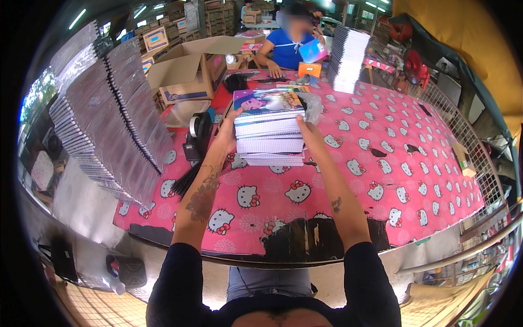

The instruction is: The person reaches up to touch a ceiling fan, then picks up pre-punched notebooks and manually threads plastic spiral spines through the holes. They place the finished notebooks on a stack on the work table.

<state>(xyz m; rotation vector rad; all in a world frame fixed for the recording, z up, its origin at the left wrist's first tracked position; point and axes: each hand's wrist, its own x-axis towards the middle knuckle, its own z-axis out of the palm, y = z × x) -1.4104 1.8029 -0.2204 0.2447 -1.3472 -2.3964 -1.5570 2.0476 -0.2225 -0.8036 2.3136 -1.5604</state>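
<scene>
Head-worn fisheye, near above the table (403, 163)
I look down and forward over the book stack (269, 136), jeans (267, 280) at six o'clock, blue-shirted co-worker (286, 52) at twelve.

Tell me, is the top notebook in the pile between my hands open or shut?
Shut. The top notebook lies on the pile with its illustrated cover facing up and no pages spread.

Ceil. tubes (77, 18) lit w/ L-side glare, edges warped.
</scene>
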